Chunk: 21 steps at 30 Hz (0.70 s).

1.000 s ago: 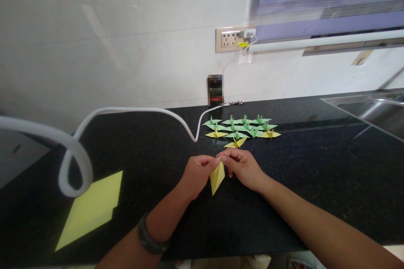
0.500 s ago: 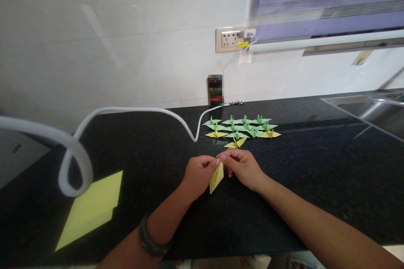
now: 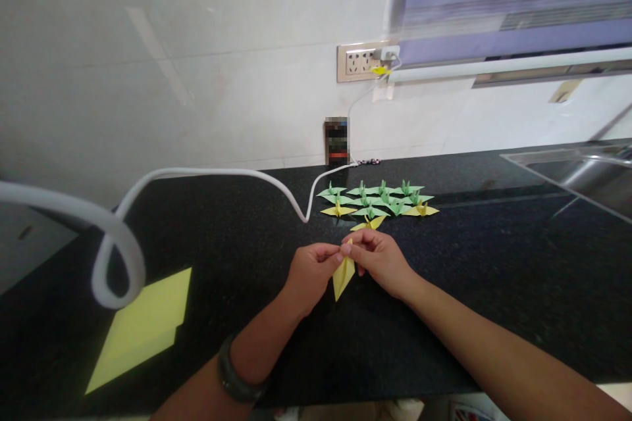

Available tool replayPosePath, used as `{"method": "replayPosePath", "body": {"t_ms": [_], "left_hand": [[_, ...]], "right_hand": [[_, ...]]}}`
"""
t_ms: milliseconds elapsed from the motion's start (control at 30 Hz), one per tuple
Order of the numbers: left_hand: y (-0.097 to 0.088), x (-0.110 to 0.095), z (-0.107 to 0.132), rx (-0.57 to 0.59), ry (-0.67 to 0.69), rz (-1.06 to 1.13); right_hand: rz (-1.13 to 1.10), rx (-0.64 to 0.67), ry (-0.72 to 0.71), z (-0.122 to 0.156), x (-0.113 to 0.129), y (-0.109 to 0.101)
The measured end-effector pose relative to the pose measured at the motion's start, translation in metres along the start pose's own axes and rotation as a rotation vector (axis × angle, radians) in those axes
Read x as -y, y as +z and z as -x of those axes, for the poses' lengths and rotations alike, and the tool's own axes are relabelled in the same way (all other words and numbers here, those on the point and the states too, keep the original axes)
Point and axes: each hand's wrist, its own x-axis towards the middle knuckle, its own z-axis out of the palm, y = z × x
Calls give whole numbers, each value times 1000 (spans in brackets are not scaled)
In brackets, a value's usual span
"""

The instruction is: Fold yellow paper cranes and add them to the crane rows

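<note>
Yellow folded paper (image 3: 344, 279) is pinched between the fingertips of both hands, out over the front part of the black counter (image 3: 494, 263). It is thin, with a crease down the middle, and one sharp tip points down toward the person. The left hand (image 3: 311, 273) holds its top from one side and the right hand (image 3: 382, 263) holds it from the other, with the thumbs close together. I cannot tell if the low tip touches the counter. Just past the right hand sits a yellow paper bird (image 3: 368, 223) with its wings out. Behind it is a bunch of green paper birds (image 3: 365, 200), set close together, with two more yellow ones at the sides. A dark bracelet (image 3: 237, 375) goes around the left arm. Over on the left, flat yellow paper (image 3: 153, 312) lies on the counter, and a fat white tube (image 3: 64, 200) makes a loop above it. At the back, a small blurred thing (image 3: 338, 141) leans by the wall. Higher up, a white plug (image 3: 390, 52) sits in the wall socket (image 3: 354, 62). A shiny sink (image 3: 602, 177) is far to the right.
</note>
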Motion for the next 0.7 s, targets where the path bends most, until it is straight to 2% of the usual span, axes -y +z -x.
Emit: {"method": "replayPosePath", "body": {"t_ms": [367,533,700], "left_hand": [[0,2,1,-14,32,-69],[-2,4,-1,-61,20,-48],[-4,7,-4,-100,46,25]], "right_hand": [[86,-68,-27,0,0,-2],[12,-59,0,-3,-3,-3],[49,-19,37,-2,-6,-3]]}}
